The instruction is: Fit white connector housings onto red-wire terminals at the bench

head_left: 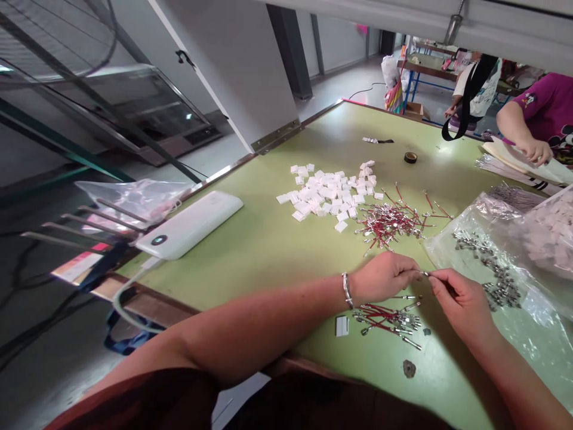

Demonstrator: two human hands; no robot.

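Note:
My left hand (382, 276) and my right hand (459, 298) meet above the green table (268, 251), each pinching an end of a small metal part (424, 273) between thumb and fingers. A silver bracelet (347, 289) circles my left wrist. Just below the hands lies a small bundle of red wires with metal terminals (389, 319), and a single white plastic piece (342, 325) sits beside it. Farther out are a larger pile of red wires (391, 221) and a heap of white plastic connectors (329, 191).
A clear plastic bag (496, 269) with small metal parts lies at the right. A white power bank (190, 224) sits at the table's left edge beside another bag (134, 200). A tape roll (410, 157) lies far off. Another person's arm (521, 134) works at the far right.

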